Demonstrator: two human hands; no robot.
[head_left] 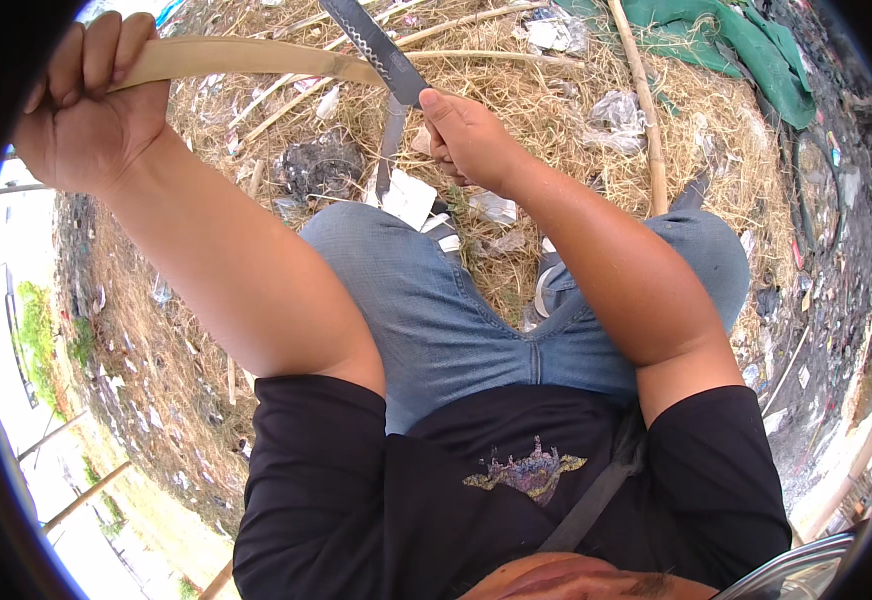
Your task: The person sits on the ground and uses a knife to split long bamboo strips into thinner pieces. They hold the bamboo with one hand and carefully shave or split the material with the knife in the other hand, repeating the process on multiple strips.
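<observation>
Head view: 2 hands, 1 strip, 1 knife, left to right.
Left hand (pixel 81 105): grip wrapped tight round end of pale bamboo strip (pixel 246 58); strip end hidden inside fist.
Strip: runs right, meets blade by right hand.
Knife (pixel 376 48): blade tip cut off at top edge; handle hidden in right hand (pixel 471 135), fingers clenched on it.
Ground: dry straw (pixel 516 90), litter, 1 bamboo pole (pixel 646 120), green cloth (pixel 726 35) partly cut off.
Knees: 2, blue jeans (pixel 436 310).

Left hand (pixel 81 100) grips a tan bamboo strip (pixel 246 58) at far left. Right hand (pixel 468 135) holds a knife (pixel 376 45), its blade meeting the strip's right end. Dry straw (pixel 556 100) lies beyond the knees.
</observation>
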